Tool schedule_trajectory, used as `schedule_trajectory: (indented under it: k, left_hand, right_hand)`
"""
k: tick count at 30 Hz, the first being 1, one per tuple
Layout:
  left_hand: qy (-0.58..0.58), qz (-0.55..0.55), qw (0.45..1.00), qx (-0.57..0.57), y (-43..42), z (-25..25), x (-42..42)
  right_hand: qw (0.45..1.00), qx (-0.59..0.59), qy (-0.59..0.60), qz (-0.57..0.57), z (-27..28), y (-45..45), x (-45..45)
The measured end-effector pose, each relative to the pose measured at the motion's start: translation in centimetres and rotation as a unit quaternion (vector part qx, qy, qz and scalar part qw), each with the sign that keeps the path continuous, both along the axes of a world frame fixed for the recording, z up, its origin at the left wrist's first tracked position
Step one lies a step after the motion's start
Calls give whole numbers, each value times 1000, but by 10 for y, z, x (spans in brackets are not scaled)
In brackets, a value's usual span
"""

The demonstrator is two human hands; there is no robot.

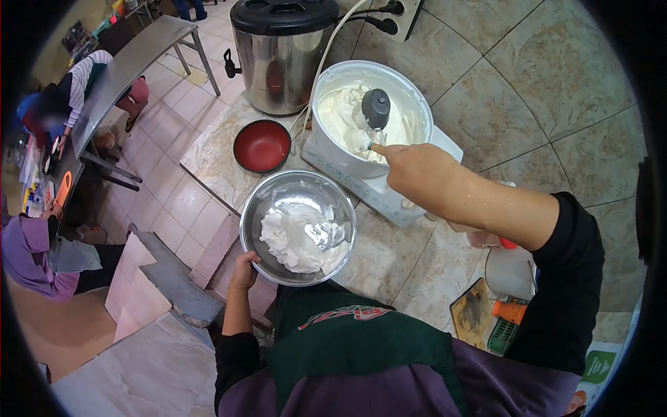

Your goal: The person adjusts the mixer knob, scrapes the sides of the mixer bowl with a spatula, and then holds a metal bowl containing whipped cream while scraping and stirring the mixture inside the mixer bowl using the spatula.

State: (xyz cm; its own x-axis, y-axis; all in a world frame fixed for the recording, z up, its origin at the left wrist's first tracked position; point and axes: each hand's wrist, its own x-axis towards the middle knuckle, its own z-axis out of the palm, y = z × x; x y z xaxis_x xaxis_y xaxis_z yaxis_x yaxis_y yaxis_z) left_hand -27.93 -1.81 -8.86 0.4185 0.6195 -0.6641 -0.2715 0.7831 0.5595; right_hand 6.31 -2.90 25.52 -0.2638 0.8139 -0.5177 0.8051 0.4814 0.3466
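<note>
My left hand point(244, 270) grips the rim of a steel bowl point(249, 236), tilted toward me at the counter's edge. White whipped cream point(292, 243) lies in this bowl. My right hand point(417, 170) reaches over the near rim of a white mixer bowl point(340, 167), fingers closed. What they hold is mostly hidden; its cream-covered end seems to dip into the bowl. More cream point(340, 111) fills the mixer bowl, and a grey mixer hub point(376, 104) with a wire whisk stands in it.
A red bowl point(262, 146) and a steel drink dispenser point(278, 69) stand to the left. A cord runs beside the mixer. Right of me are a worn board point(470, 313), an orange cup point(509, 312) and a green basket point(501, 337). Two people work at a metal table point(132, 69).
</note>
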Motion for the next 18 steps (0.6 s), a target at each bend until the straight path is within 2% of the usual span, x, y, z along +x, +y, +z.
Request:
schedule_trajectory:
  k: [5, 8, 11, 13, 17, 18]
  left_hand:
    - [-3, 0, 1000, 2, -1, 6, 2]
    - [-3, -5, 1000, 6, -1, 0, 1]
    - [-6, 6, 1000, -5, -1, 7, 3]
    - [13, 6, 1000, 5, -2, 18, 5]
    - [-3, 4, 1000, -8, 0, -14, -4]
    - [5, 4, 1000, -1, -1, -2, 0]
  right_hand:
    - [1000, -16, 15, -2, 21, -7, -2]
    - [997, 49, 55, 8, 32, -12, 3]
    - [1000, -5, 6, 24, 56, -9, 3]
    - [1000, 14, -6, -13, 68, -7, 1]
    - [998, 47, 28, -7, 74, -2, 14]
    - [997, 46, 48, -46, 71, 0, 16]
